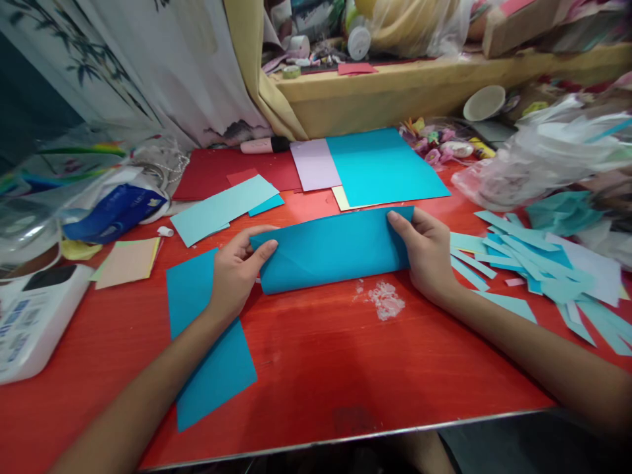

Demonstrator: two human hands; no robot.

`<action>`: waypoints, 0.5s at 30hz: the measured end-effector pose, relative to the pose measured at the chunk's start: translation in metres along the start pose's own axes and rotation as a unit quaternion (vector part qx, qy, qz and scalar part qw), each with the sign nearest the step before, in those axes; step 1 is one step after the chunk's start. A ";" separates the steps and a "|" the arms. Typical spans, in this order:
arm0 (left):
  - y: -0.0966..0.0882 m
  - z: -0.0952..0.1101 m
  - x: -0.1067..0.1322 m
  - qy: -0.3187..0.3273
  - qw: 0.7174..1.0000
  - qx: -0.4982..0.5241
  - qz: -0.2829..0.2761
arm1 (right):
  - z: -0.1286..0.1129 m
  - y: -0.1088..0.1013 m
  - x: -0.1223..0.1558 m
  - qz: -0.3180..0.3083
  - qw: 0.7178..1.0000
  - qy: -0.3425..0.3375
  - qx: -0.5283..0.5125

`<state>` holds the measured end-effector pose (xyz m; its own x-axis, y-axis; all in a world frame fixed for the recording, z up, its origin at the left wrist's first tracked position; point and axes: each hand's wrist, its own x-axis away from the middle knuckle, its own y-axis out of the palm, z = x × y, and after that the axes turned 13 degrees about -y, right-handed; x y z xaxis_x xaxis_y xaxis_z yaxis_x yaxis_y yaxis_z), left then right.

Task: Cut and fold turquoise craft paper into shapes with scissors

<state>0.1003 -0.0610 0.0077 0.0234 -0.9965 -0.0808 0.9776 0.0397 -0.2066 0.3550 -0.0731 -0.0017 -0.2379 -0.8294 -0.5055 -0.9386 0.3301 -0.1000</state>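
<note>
Between both hands stretches a strip of blue paper, tilted above the red table. My left hand pinches its left end, thumb in front and fingers behind. At the right end my right hand grips the upper corner the same way. Under my left forearm lies a second piece of blue paper, partly covered by the arm. A whitish flaky patch marks the tabletop just below the held strip.
Light blue paper strips lie scattered at right. Behind are a large blue sheet, a lilac sheet, red paper and pale blue pieces. A white calculator-like device and note papers sit left; plastic bags crowd the right.
</note>
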 end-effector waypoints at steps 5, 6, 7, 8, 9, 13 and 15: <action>0.000 -0.001 -0.001 -0.003 1.000 -0.005 -0.005 | 0.001 0.001 0.000 0.003 1.000 -0.019 -0.008; 0.000 -0.002 -0.002 -0.004 1.000 -0.004 -0.007 | 0.001 0.001 0.000 0.002 1.000 -0.020 -0.010; 0.000 -0.002 -0.002 -0.004 1.000 -0.004 -0.007 | 0.001 0.001 0.000 0.002 1.000 -0.020 -0.010; 0.000 -0.002 -0.002 -0.004 1.000 -0.003 -0.007 | 0.000 0.001 0.000 0.002 1.000 -0.019 -0.010; 0.000 -0.002 -0.001 -0.003 1.000 -0.003 -0.005 | 0.000 0.001 0.000 0.002 1.000 -0.019 -0.011; -0.001 -0.002 -0.001 -0.005 1.000 -0.004 -0.002 | 0.000 0.001 0.000 0.003 1.000 -0.019 -0.016; -0.002 -0.001 -0.001 -0.005 1.000 -0.007 -0.001 | 0.001 0.001 0.000 0.003 1.000 -0.018 -0.012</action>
<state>0.0984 -0.0598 0.0069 0.0235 -0.9973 -0.0700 0.9747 0.0384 -0.2202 0.3544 -0.0723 -0.0024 -0.2359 -0.8105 -0.5361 -0.9429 0.3244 -0.0756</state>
